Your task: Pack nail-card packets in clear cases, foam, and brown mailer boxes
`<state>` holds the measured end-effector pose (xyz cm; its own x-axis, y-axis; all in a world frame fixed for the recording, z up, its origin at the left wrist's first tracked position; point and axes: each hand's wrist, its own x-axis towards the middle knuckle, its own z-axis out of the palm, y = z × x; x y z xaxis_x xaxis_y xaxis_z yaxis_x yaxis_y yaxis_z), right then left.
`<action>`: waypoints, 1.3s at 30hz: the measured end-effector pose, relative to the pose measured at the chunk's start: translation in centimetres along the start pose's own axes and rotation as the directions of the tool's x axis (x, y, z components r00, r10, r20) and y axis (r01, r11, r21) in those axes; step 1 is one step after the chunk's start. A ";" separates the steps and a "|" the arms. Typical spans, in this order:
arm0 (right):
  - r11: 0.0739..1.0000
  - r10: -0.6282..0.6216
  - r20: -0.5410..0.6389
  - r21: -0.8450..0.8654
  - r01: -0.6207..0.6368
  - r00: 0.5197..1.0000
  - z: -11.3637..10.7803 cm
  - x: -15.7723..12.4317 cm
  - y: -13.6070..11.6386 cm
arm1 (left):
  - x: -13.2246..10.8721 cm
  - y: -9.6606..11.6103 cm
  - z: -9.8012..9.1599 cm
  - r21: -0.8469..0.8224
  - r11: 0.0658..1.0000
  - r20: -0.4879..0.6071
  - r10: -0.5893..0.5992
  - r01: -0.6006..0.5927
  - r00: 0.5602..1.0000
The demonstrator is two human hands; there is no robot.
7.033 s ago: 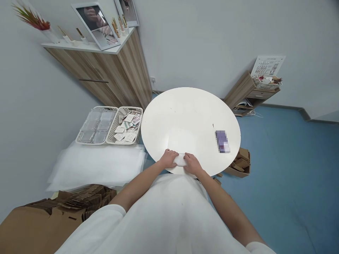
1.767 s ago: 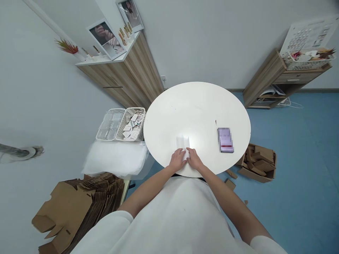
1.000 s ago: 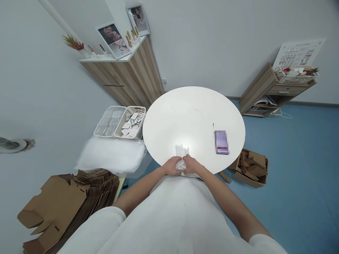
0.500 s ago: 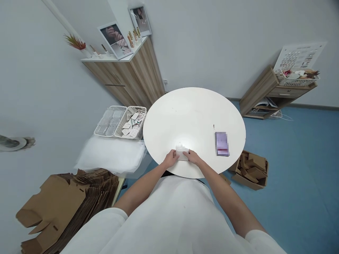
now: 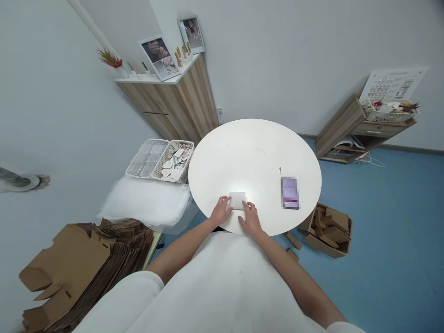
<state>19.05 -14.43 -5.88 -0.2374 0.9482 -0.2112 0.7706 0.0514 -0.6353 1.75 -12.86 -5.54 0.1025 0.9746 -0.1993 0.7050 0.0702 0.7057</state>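
A small white rectangular packet (image 5: 237, 200), seemingly wrapped in thin white sheet, lies flat near the front edge of the round white table (image 5: 256, 152). My left hand (image 5: 221, 211) rests at its left side, fingers apart, the fingertips touching its edge. On the other side, my right hand (image 5: 251, 218) has its fingers spread, with the fingertips at the packet's right edge and the thumb resting lower on the tabletop. What is inside the packet cannot be made out. A purple item (image 5: 290, 193), blurred by pixels, lies to the right on the table.
Left of the table are a basket of small packets (image 5: 174, 161), a tray of clear cases (image 5: 147, 158) and a stack of white sheets (image 5: 145, 201). Flattened cardboard boxes (image 5: 72, 268) stand nearer. On the floor at right sits a carton of small brown boxes (image 5: 328, 229).
Both hands have loosened from the packet, which now lies flat on the table. My right hand has moved slightly down and its fingers have spread. The view has shifted a little.
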 end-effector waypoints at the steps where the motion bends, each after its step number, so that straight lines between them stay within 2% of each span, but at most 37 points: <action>1: 1.000 0.005 0.022 -0.024 -0.004 1.000 0.1 0.1 0.1 | -0.1 0.0 0.1 0.032 0.999 0.017 0.031 -0.032 0.999; 3: 0.998 0.032 0.067 -0.052 -0.028 0.997 0.3 0.3 0.2 | -0.2 0.1 0.3 0.077 0.996 0.052 0.037 -0.041 0.998; 8: 0.996 0.078 0.129 -0.045 -0.073 0.989 0.4 0.9 0.4 | 0.3 0.2 0.7 0.082 0.995 0.146 -0.064 0.053 0.987; 14: 0.971 0.159 0.142 0.154 -0.180 0.977 0.4 0.6 0.3 | -0.2 0.1 0.2 -0.161 0.964 0.120 -0.195 0.213 0.973; 17: 0.937 0.171 0.111 0.290 -0.197 0.979 0.4 0.4 0.3 | -0.6 0.0 0.0 -0.302 0.893 0.113 -0.315 0.334 0.942; 20: 0.877 0.198 0.110 0.423 -0.226 0.974 0.5 0.4 0.3 | -0.3 0.0 -0.1 -0.390 0.818 0.160 -0.393 0.424 0.906; 23: 0.828 0.223 0.114 0.503 -0.250 0.968 0.7 0.7 0.2 | 0.2 -0.1 0.0 -0.423 0.792 0.193 -0.395 0.440 0.898; 28: 0.807 0.271 0.071 0.527 -0.267 0.960 0.8 1.8 -0.8 | 1.2 -0.7 0.0 -0.455 0.797 0.192 -0.347 0.397 0.918; 33: 0.780 0.271 0.117 0.554 -0.289 0.955 1.0 3.9 -3.4 | 2.6 -2.5 -2.0 -0.497 0.798 0.131 -0.320 0.341 0.938; 39: 0.736 0.247 0.203 0.596 -0.320 0.948 3.3 9.2 -8.1 | 4.4 -6.0 -6.9 -0.530 0.784 0.009 -0.377 0.324 0.926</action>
<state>8.74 -7.19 -5.11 -0.1553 0.8473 -0.5079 0.2904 -0.4523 -0.8433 -6.86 -7.54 -5.98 -0.1640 0.8743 -0.4568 0.2141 0.4836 0.8487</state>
